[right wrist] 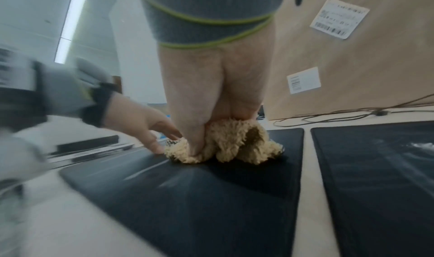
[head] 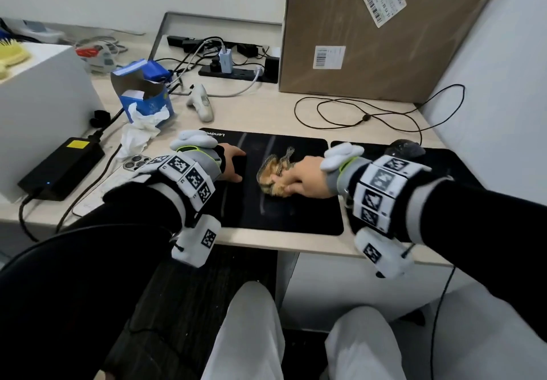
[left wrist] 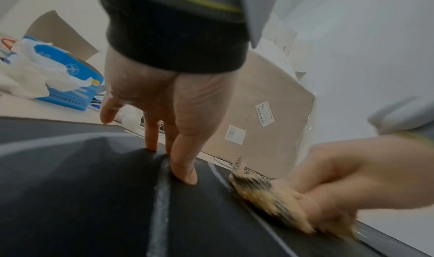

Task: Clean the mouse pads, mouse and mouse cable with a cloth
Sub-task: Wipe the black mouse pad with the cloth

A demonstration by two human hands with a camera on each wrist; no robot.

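Two black mouse pads lie side by side on the desk: the left pad (head: 284, 205) (left wrist: 82, 196) (right wrist: 187, 196) with pale streaks, and the right pad (head: 450, 166) (right wrist: 375, 177). My right hand (head: 299, 180) (right wrist: 211, 116) grips a crumpled tan fluffy cloth (head: 273, 177) (left wrist: 270, 199) (right wrist: 225, 142) and presses it onto the left pad's middle. With straight fingers my left hand (head: 233, 165) (left wrist: 164, 127) presses down on that pad's left part. The dark mouse (head: 404, 148) sits on the right pad behind my right wrist; its black cable (head: 355, 113) loops over the desk.
A large cardboard box (head: 384, 33) stands at the back right. A blue tissue box (head: 145, 98) with white tissues, a white controller (head: 201, 104), a power strip (head: 233, 69), a black power brick (head: 62, 166) and a phone (head: 133, 166) crowd the left side. A white wall (head: 503, 83) bounds the right.
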